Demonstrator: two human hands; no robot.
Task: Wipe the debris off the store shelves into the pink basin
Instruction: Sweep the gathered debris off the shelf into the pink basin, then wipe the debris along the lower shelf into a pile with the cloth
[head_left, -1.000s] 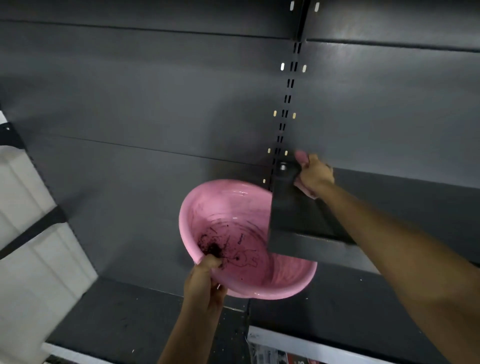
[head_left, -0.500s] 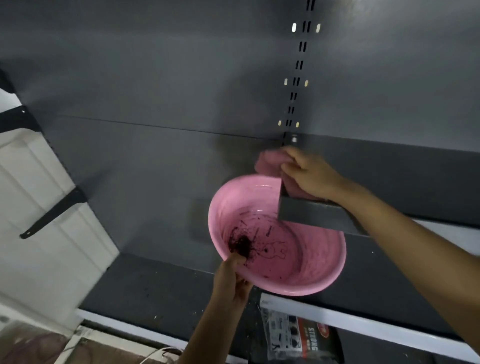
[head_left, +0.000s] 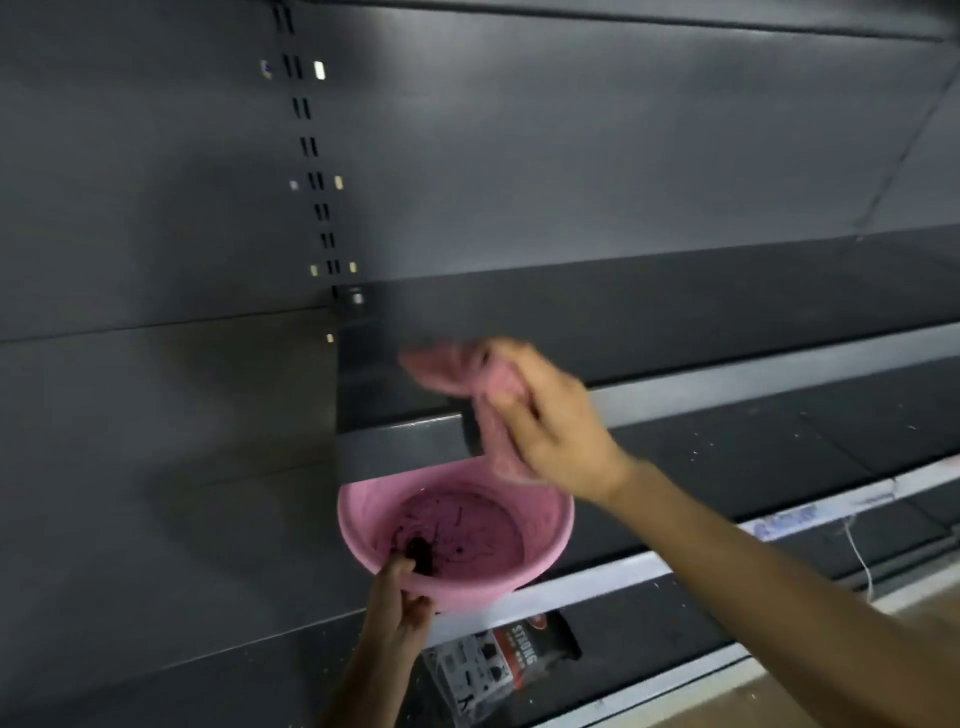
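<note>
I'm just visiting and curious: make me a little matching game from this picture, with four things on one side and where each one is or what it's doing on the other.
Things:
1. pink basin
2. pink cloth
3. dark debris
4. printed package

Places or states:
A. bunched in the right hand at the shelf edge
B. lying on the bottom shelf, below the basin
C. held by its rim in the left hand, under the shelf's end
D. piled inside the basin

Pairs: 1-C, 2-A, 3-D, 4-B
</note>
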